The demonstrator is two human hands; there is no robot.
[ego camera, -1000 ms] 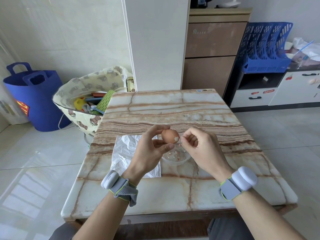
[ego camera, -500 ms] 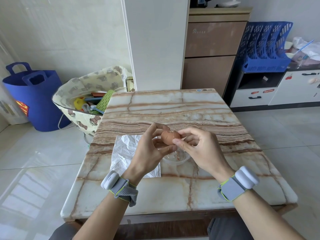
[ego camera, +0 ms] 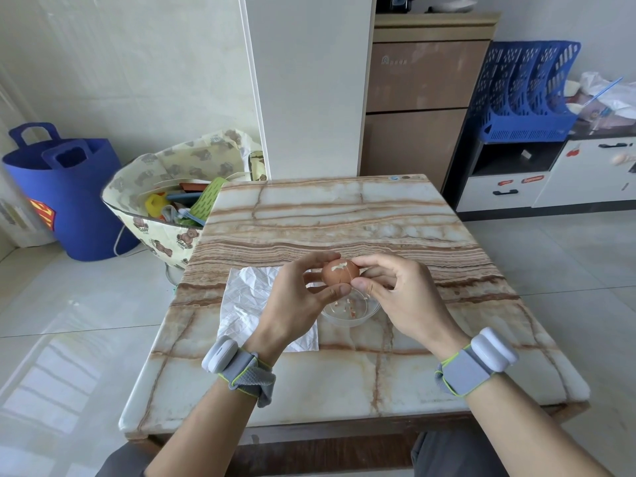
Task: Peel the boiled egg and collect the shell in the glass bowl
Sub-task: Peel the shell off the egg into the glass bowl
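Head view: 1 brown egg (ego camera: 340,275) is held in the air between 2 hands, above the far rim of 1 glass bowl (ego camera: 347,320) that stands on the marble-patterned counter (ego camera: 327,218). The left hand (ego camera: 296,301) grips the egg from its left side, with the thumb under the near side and the fingers curled over the far side. The right hand (ego camera: 399,294) meets it from the right, fingers curled, with thumb and forefinger pinching at the egg's right end. The shell is cracked, and 1 pale patch shows on top where brown shell is gone. Small shell bits (ego camera: 347,306) lie in the bottom of the bowl; they are too small to count surely. 1 crumpled white paper sheet (ego camera: 247,297) lies flat on the counter just left of the bowl, partly under the left hand. Each wrist wears 1 grey band with a white pod, 2 in all: left band (ego camera: 237,366), right band (ego camera: 475,366). On the floor left of the counter stand 1 blue bag (ego camera: 65,197) and 1 bear-print bag (ego camera: 161,208). At the far right sits 1 blue file rack (ego camera: 523,94).
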